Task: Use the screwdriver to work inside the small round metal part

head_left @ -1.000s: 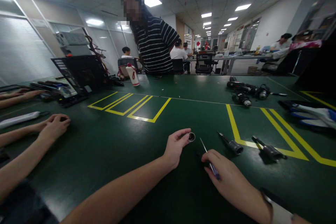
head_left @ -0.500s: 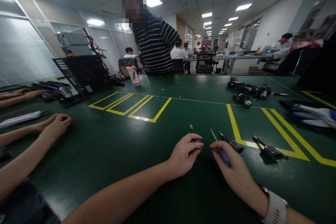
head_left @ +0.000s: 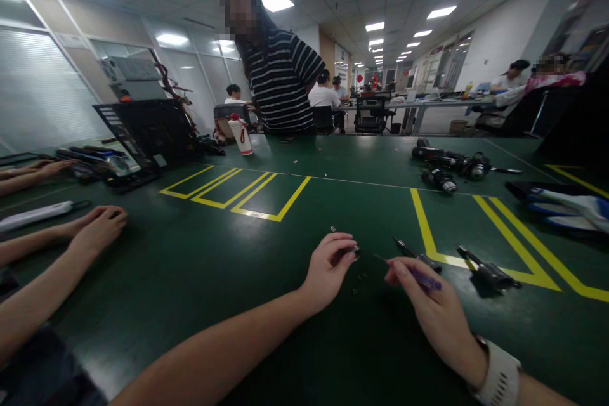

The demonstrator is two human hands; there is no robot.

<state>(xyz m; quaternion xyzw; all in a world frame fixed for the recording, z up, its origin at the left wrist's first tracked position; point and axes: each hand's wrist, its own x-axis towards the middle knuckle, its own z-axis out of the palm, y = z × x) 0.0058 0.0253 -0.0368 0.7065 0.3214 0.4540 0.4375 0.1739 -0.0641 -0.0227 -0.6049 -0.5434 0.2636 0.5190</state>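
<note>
My left hand (head_left: 330,269) is closed around a dark metal tool part (head_left: 357,252); its round end faces right and a thin shaft tip pokes out beyond my fingers. Most of that part is hidden by the hand. In my right hand (head_left: 425,295) is a screwdriver with a purple handle (head_left: 427,279), its thin shaft pointing left toward the part but apart from it. Several tiny dark pieces (head_left: 361,277) lie on the green table between my hands. Just behind my right hand rests a dark metal part with a shaft (head_left: 403,245), and a similar part (head_left: 495,276) lies further right.
Power tool bodies (head_left: 442,165) lie at the back right, near blue and white gloves (head_left: 566,206). Yellow tape (head_left: 257,214) marks the green table (head_left: 214,285). A white cup (head_left: 242,135) stands at the back. Another person's hands (head_left: 102,228) rest at left; a person in stripes (head_left: 285,89) stands opposite.
The part in my left hand has turned so its round end faces right. My right hand has shifted right and tilted the screwdriver lower. Tiny pieces now show on the table.
</note>
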